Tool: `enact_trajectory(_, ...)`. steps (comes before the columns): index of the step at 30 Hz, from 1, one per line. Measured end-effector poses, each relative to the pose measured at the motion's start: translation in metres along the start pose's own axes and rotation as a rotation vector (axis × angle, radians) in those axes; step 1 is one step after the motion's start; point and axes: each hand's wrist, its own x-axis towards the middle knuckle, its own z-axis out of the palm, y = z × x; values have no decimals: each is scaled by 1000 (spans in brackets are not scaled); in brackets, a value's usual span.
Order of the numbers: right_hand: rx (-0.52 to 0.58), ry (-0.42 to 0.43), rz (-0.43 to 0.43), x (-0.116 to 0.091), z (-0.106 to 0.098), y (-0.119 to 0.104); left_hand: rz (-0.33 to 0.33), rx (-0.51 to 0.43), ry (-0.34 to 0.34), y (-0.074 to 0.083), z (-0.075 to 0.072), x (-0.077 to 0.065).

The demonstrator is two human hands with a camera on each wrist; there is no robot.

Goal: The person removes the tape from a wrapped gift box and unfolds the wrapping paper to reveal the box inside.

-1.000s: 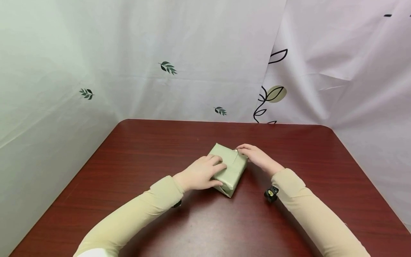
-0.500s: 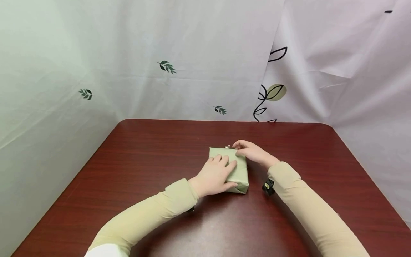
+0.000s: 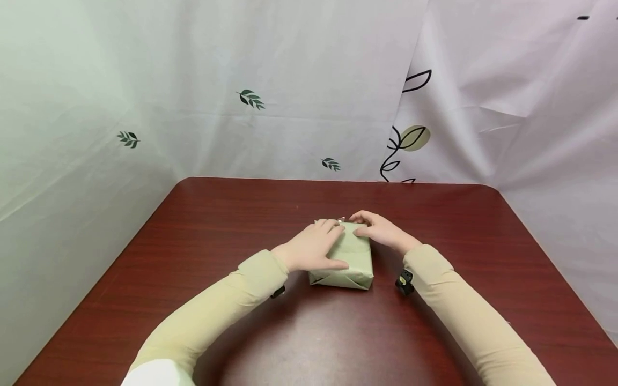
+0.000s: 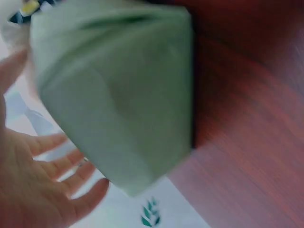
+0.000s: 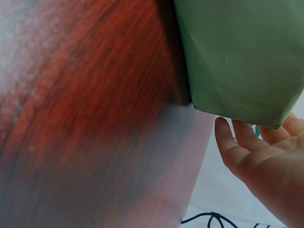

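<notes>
A box-shaped package wrapped in pale green paper [image 3: 356, 256] lies on the dark red wooden table [image 3: 232, 225], its folded end toward me. My left hand [image 3: 311, 247] is over the package's left part with fingers spread and fairly straight. In the left wrist view, those fingers [image 4: 61, 175] lie along the package's edge. My right hand [image 3: 382, 231] holds the far right corner, thumb on top and fingers bent behind the far side. From the right wrist, the fingertips show at that end of the package [image 5: 237, 61]. A small shiny bit [image 3: 341, 219] sticks up at the far edge, too small to identify.
White fabric sheeting [image 3: 289, 64] with printed leaves hangs behind and beside the table. A small black wrist camera [image 3: 404, 282] is strapped under the right sleeve, and another [image 3: 278, 291] under the left.
The package has turned from a slant to lie square to me. My left hand went right with it, then slid back left and farther away over the top. My right hand shifted slightly left.
</notes>
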Motion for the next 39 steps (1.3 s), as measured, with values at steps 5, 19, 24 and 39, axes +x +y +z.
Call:
enact_trajectory(5,10,-5,0,0,1,2,19,-25,-22,-12,4,7)
enact_trajectory(19,24,22,9,-1,2,5,4,-44,-89,-20,5,23)
enact_trajectory(24,21,46,41,-4,1,4,-47,-174,-121,-25,4,26)
enact_trajectory(39,-29,217,0,-28,-3,-24,-109,-475,-118,-46,-2,37)
